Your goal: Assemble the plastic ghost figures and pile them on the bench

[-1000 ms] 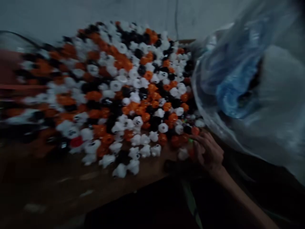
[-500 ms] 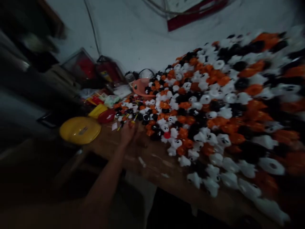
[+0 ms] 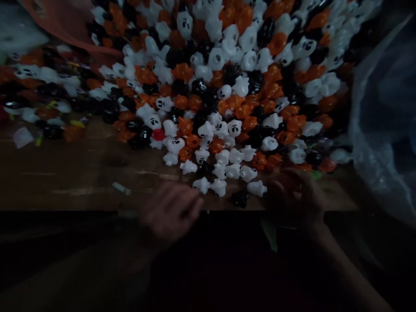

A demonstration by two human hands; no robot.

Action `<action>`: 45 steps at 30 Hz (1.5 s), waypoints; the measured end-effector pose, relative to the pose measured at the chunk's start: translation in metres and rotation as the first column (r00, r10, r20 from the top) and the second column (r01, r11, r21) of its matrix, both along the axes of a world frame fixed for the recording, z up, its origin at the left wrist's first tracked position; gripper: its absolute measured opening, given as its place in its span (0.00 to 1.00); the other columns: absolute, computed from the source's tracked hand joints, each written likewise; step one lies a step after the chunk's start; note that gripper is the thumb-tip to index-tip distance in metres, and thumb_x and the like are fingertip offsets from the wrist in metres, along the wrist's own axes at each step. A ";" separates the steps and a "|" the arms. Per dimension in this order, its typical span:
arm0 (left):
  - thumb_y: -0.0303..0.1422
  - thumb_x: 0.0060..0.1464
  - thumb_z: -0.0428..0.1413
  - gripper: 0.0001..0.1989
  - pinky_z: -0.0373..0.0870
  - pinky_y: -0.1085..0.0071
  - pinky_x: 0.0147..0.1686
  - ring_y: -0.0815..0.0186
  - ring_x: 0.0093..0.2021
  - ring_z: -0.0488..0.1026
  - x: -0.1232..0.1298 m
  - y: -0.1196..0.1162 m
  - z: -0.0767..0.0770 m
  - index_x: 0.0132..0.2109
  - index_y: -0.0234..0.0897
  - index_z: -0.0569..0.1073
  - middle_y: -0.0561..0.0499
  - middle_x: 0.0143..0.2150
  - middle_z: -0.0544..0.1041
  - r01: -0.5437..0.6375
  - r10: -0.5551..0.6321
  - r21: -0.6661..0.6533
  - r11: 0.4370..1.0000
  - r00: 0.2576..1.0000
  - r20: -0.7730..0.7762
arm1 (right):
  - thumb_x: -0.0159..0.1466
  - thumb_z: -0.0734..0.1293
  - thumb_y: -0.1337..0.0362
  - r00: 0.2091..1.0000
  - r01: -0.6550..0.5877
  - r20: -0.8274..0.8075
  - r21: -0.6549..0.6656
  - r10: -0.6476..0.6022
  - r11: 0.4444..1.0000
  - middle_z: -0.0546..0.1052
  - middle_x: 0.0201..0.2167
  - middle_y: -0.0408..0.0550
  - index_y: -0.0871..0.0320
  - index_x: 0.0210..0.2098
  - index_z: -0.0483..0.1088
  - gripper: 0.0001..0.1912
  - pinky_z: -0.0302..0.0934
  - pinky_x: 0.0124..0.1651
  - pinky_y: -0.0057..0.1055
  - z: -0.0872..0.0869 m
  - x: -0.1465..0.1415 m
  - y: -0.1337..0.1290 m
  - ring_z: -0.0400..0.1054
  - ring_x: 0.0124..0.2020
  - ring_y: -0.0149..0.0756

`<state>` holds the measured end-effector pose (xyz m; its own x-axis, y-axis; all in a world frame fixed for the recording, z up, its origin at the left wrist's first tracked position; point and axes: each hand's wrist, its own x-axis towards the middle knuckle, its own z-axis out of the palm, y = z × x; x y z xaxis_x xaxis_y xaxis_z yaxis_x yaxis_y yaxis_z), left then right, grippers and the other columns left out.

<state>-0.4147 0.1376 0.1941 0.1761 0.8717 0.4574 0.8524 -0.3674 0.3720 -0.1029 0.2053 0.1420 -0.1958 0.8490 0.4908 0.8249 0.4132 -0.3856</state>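
Dim light and blur soften both hands at the table's front edge. My left hand point(image 3: 172, 208) is closed, fingers curled together, just left of a white ghost-shaped plastic piece point(image 3: 202, 185); whatever it may hold is hidden. On the other side, my right hand point(image 3: 302, 197) is curled closed in shadow, close to another white ghost piece point(image 3: 257, 188). Its contents, if any, cannot be made out. Between the hands lies a small black piece point(image 3: 239, 198). Behind them spreads a big heap of white, black and orange pieces point(image 3: 240, 106), many with printed faces.
A clear plastic bag point(image 3: 383, 117) stands at the right. A pink-orange tub point(image 3: 68, 26) is at the upper left, with smaller mixed pieces point(image 3: 48, 110) below it. A white strip point(image 3: 121, 188) and a pale scrap point(image 3: 23, 137) lie on the wooden table point(image 3: 87, 169).
The view has swung right and down to the table's front edge. My left hand has come back from the small pieces at the far left. My right hand has come into view.
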 end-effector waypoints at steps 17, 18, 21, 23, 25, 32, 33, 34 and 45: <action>0.29 0.54 0.56 0.16 0.60 0.57 0.44 0.52 0.42 0.70 0.112 0.016 -0.024 0.51 0.35 0.71 0.44 0.42 0.77 0.167 -0.165 -0.006 0.986 0.969 -0.186 | 0.62 0.64 0.61 0.082 -0.697 -0.846 -0.426 -0.527 0.576 0.69 0.35 0.47 0.57 0.51 0.66 0.18 0.60 0.34 0.28 0.046 -0.001 -0.036 0.62 0.31 0.30; 0.29 0.54 0.55 0.17 0.61 0.59 0.45 0.54 0.42 0.71 0.112 0.017 -0.017 0.52 0.35 0.70 0.44 0.42 0.76 0.180 -0.180 -0.011 0.984 0.978 -0.108 | 0.62 0.64 0.61 0.101 -0.692 -0.846 -0.438 -0.524 0.574 0.70 0.35 0.47 0.56 0.53 0.65 0.19 0.60 0.34 0.28 0.048 0.001 -0.037 0.63 0.31 0.30; 0.30 0.52 0.57 0.13 0.65 0.69 0.37 0.63 0.34 0.73 0.112 0.021 0.009 0.46 0.35 0.71 0.48 0.37 0.76 0.201 -0.178 -0.103 0.974 0.964 0.196 | 0.63 0.65 0.58 0.129 -0.698 -0.860 -0.432 -0.493 0.571 0.73 0.39 0.49 0.54 0.54 0.63 0.20 0.60 0.32 0.27 0.051 0.000 -0.039 0.64 0.28 0.29; 0.33 0.49 0.59 0.07 0.64 0.72 0.29 0.67 0.27 0.70 0.113 0.026 0.023 0.37 0.37 0.73 0.51 0.29 0.75 0.184 -0.068 -0.261 0.948 0.914 0.399 | 0.63 0.65 0.57 0.069 -0.746 -0.869 -0.371 -0.489 0.553 0.74 0.39 0.50 0.54 0.51 0.64 0.17 0.60 0.32 0.27 0.050 -0.006 -0.038 0.66 0.28 0.29; 0.39 0.50 0.58 0.09 0.61 0.73 0.24 0.68 0.24 0.66 0.114 0.032 0.030 0.29 0.37 0.73 0.52 0.24 0.71 0.243 0.163 -0.490 0.837 0.744 0.648 | 0.63 0.65 0.57 -0.023 -0.763 -0.860 -0.315 -0.510 0.565 0.74 0.38 0.50 0.56 0.47 0.67 0.15 0.60 0.32 0.26 0.046 -0.015 -0.037 0.66 0.30 0.29; 0.39 0.46 0.60 0.12 0.54 0.79 0.14 0.70 0.24 0.65 0.126 0.058 0.013 0.37 0.38 0.73 0.48 0.36 0.73 0.733 0.800 -0.557 0.390 0.030 0.599 | 0.59 0.69 0.60 -0.223 -0.602 -0.868 -0.235 -0.444 0.763 0.75 0.35 0.45 0.56 0.44 0.70 0.14 0.63 0.35 0.27 0.051 -0.028 -0.015 0.69 0.31 0.30; 0.36 0.42 0.63 0.16 0.56 0.80 0.15 0.70 0.25 0.66 0.128 0.061 0.011 0.41 0.40 0.73 0.49 0.37 0.74 0.740 0.818 -0.558 0.375 0.018 0.574 | 0.59 0.70 0.61 -0.189 -0.551 -0.893 -0.248 -0.409 0.797 0.75 0.37 0.46 0.55 0.44 0.70 0.14 0.63 0.38 0.27 0.054 -0.025 -0.011 0.69 0.34 0.30; 0.34 0.40 0.64 0.21 0.59 0.79 0.16 0.70 0.26 0.67 0.130 0.064 0.012 0.44 0.43 0.73 0.49 0.38 0.74 0.716 0.801 -0.579 0.390 0.047 0.597 | 0.58 0.71 0.62 -0.148 -0.497 -0.916 -0.257 -0.373 0.829 0.74 0.38 0.46 0.56 0.43 0.70 0.14 0.63 0.40 0.26 0.057 -0.023 -0.008 0.69 0.36 0.30; 0.40 0.44 0.62 0.23 0.65 0.64 0.53 0.54 0.53 0.69 0.173 0.090 0.028 0.50 0.47 0.75 0.48 0.50 0.75 0.335 0.242 -0.528 0.780 0.616 0.749 | 0.60 0.68 0.58 -0.079 -0.629 -0.885 -0.313 -0.459 0.711 0.73 0.31 0.45 0.57 0.44 0.71 0.14 0.60 0.35 0.24 0.050 -0.009 0.005 0.67 0.30 0.28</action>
